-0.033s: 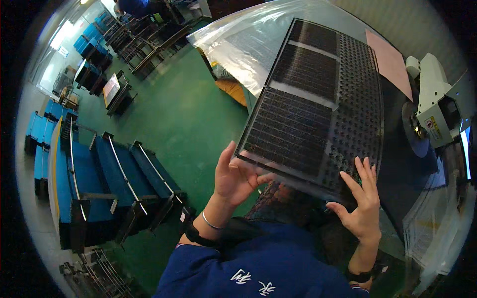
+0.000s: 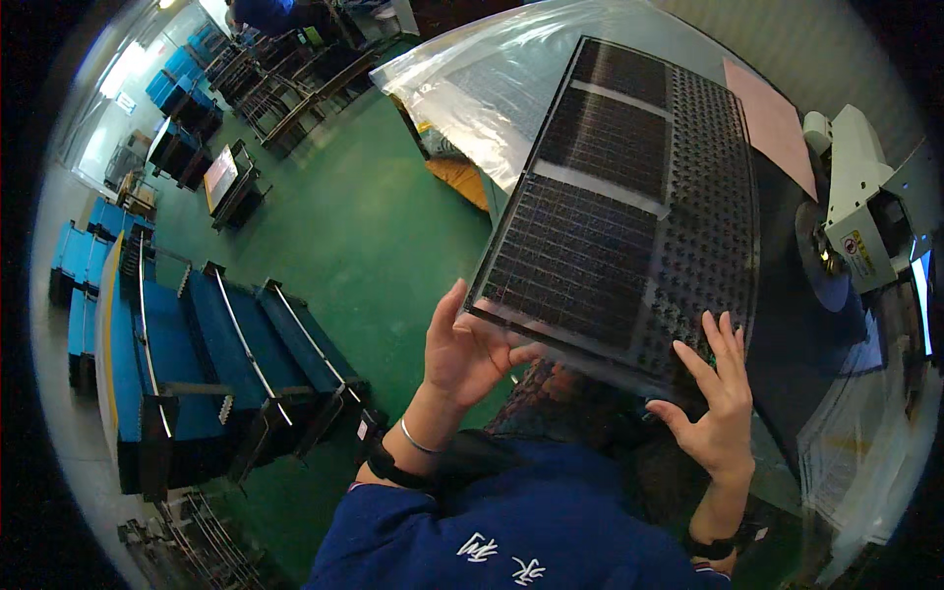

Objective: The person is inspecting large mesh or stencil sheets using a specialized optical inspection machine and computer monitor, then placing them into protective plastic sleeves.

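Note:
A large dark sheet [image 2: 590, 226] with fine grid blocks on its left and rows of small round marks on its right slants up from my hands over the table. It has a clear, glossy near edge. My left hand [image 2: 460, 344] grips its near left corner; some fingers show through the clear edge, and a metal bangle is on the wrist. My right hand [image 2: 716, 408] rests near the sheet's near right corner. Its fingers are stretched and spread on the surface, with the thumb apart by the near edge.
Clear plastic film [image 2: 462, 93] drapes over the table's far left. A pink sheet [image 2: 772, 128] and a white machine [image 2: 855, 197] with a disc stand on the right. Blue racks with metal rods [image 2: 236, 344] fill the left of the green floor [image 2: 344, 216]. A person [image 2: 265, 14] is in the far background.

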Demonstrator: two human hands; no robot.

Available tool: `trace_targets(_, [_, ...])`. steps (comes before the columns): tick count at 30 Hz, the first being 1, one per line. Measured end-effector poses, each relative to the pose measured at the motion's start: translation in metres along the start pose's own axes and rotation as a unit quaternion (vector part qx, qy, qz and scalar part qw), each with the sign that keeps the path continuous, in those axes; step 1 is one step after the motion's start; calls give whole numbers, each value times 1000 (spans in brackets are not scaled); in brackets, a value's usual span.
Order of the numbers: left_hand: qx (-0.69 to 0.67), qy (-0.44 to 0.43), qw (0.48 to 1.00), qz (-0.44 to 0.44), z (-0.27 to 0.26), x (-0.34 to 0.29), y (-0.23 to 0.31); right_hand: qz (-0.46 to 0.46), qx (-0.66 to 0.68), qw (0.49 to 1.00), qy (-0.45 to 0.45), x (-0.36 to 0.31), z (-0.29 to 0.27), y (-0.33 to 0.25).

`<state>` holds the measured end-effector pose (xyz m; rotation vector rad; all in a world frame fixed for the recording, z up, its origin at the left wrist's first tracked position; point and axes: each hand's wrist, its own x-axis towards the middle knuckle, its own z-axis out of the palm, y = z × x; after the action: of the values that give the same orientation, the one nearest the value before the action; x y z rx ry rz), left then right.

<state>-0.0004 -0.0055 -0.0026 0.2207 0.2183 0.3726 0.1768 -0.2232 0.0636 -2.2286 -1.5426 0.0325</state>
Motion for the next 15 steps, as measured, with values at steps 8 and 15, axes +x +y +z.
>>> trace_targets(8, [-112,-88,990,-19,-8,11,3,-21,25,999,33,2,0,6])
trace_targets(15, [-59,-200,977,37,-16,14,-2,-25,19,999,41,2,4,7])
